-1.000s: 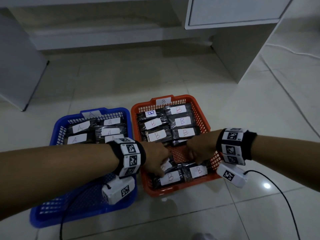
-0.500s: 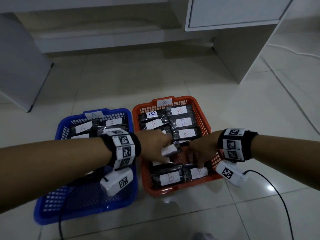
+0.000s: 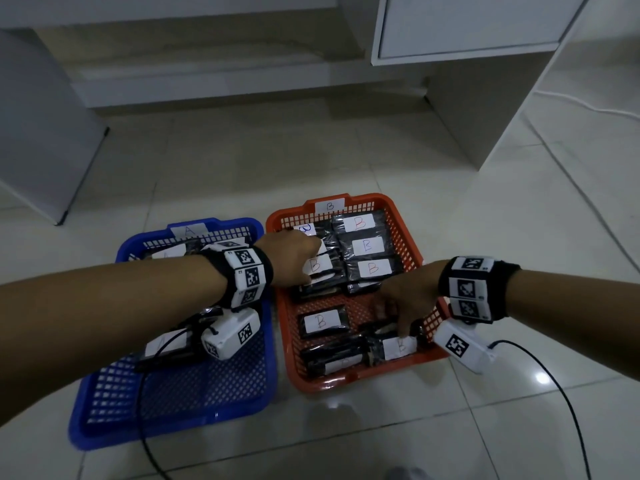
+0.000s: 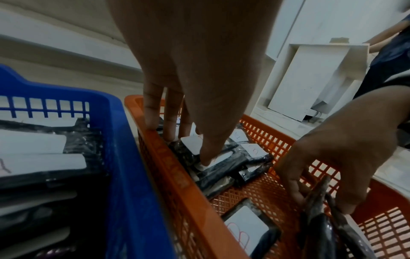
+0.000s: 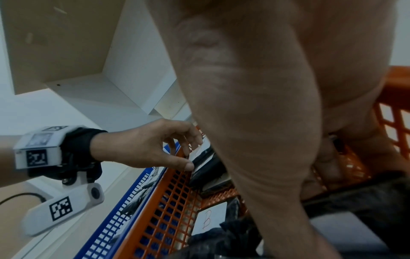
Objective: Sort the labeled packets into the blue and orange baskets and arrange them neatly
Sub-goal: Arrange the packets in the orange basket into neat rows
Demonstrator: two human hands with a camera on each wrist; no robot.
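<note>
Two baskets stand side by side, touching or nearly so, on a glossy pale tiled floor: the blue basket on the left, tagged A on its far rim, and the orange basket on the right, tagged B. Dark packets with white B labels fill the far half of the orange basket in two columns; a single packet lies flat on the mesh near the middle, and more lie along the near wall. A-labelled packets occupy the far part of the blue basket, largely hidden by the left forearm. The left hand reaches across into the far-left part of the orange basket, fingers straight and close together, tips pressing down on the packets there. The right hand is over the near-right corner of the orange basket; its fingers and thumb pinch a dark packet, though the exact contact is blurred in the wrist views. A white cabinet stands at far right, a grey panel at far left, and a low step runs along the far wall. A black cable crosses the near-right tiles.
</note>
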